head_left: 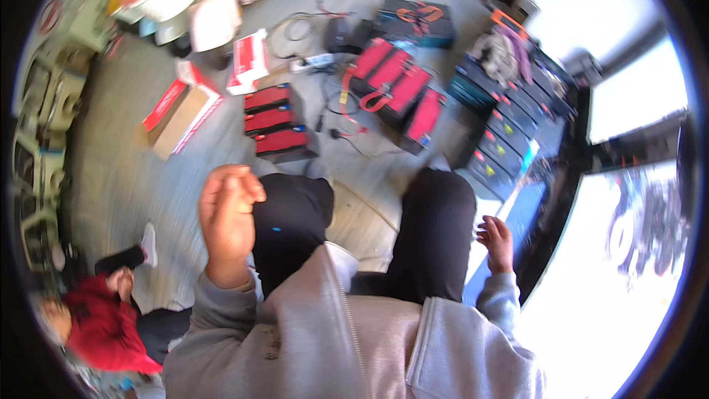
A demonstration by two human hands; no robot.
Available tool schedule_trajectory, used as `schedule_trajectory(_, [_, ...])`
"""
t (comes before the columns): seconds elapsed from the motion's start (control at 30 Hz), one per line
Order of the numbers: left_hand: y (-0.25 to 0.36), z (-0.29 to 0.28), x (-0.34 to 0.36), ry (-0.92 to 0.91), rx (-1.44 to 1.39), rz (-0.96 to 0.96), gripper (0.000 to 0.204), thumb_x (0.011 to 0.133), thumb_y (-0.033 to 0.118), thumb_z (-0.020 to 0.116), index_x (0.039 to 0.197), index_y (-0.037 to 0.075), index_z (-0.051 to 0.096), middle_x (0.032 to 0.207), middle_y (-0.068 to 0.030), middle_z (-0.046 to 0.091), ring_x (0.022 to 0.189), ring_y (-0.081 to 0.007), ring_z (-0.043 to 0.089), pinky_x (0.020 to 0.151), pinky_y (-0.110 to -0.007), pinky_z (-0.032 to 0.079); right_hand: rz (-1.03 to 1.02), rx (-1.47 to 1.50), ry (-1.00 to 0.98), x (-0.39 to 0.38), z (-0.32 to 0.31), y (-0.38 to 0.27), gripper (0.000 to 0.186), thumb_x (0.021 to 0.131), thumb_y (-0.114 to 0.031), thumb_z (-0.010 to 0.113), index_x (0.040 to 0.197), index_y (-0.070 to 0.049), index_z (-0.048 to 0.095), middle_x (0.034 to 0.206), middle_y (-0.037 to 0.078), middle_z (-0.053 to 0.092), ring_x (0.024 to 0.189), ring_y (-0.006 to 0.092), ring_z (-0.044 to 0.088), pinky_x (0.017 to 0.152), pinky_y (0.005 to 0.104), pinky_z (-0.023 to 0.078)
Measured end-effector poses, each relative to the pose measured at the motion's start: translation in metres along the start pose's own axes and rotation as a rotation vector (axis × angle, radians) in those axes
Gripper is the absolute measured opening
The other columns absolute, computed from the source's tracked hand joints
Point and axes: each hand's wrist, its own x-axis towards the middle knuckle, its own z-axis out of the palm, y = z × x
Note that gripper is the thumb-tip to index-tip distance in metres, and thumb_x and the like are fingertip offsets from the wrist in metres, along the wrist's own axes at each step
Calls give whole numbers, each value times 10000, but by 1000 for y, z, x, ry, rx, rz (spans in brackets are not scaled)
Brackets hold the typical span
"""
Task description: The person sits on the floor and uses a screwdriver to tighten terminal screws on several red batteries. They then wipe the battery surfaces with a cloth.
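Ahead on the floor [170, 199], an open red-and-white carton [179, 116] lies left of a black block with 3 red panels [275, 117], just beyond the left knee [299, 196]. The left hand [230, 210] hangs beside that knee, fingers loosely curled, any hold impossible to tell; the right hand [498, 242] is near the right knee [441, 196], fingers partly open and empty.

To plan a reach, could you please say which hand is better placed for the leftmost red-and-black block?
Probably the left hand: it appears nearer the red-and-black block, while the right hand sits farther off, outside the right leg.
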Motion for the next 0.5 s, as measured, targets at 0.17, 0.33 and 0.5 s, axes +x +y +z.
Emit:
schedule_trajectory(0.17, [8,-1,-11,-85,19,68,245,1030,181,473,1175,5,562,875,-75,553,790,-154,492,720,-320,425,230,191,223,5,-34,110,305,991,-249,551,1195,-33,621,928,74,666,787,173,638,651,296,512])
schedule_trajectory(0.33, [22,3,-20,-100,21,21,231,1035,170,458,1171,14,562,897,-78,560,795,-151,501,737,-315,429,437,59,356,16,-50,201,307,944,-248,574,1172,-55,643,886,94,673,686,203,654,547,344,504])
schedule_trajectory(0.5, [30,25,-9,-89,65,57,211,1024,161,490,1150,11,568,872,-83,575,776,-159,524,728,-309,437,517,-2,249,30,-47,227,326,947,-268,576,1183,-52,638,876,96,668,690,220,661,534,356,501])
